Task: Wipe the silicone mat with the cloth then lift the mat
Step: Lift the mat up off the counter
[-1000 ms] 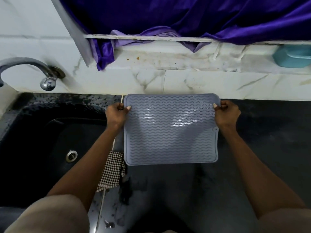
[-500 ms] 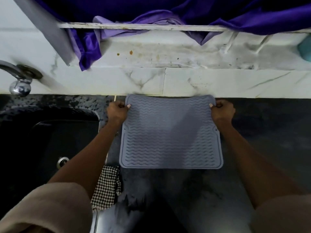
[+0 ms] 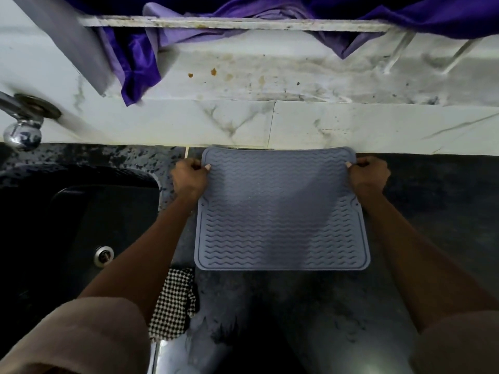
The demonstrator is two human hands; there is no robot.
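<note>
The mat (image 3: 280, 209) is a grey-blue silicone rectangle with rounded corners, a raised rim and rows of wavy ridges across its face; a small notch shows on each side edge about halfway down. Its far edge bows slightly and lies close to the tiled wall (image 3: 351, 125). The left hand (image 3: 189, 178) pinches the mat's far left corner, thumb on top and fingers curled beneath. The right hand (image 3: 368, 175) grasps the far right corner the same way. Whether the near edge rests on the worktop (image 3: 432, 211) or hangs just above it cannot be told.

The worktop is dark, speckled stone with a dull sheen. The cloth (image 3: 174, 303), a crumpled black-and-white check weave, lies on it near the mat's near left corner, partly under the left forearm. Left of that is a black sink (image 3: 67, 225) with a round metal drain (image 3: 104, 255). A chrome tap (image 3: 21, 122) comes out of the white marbled, stained wall. Shiny purple fabric (image 3: 140, 63) hangs over a ledge above.
</note>
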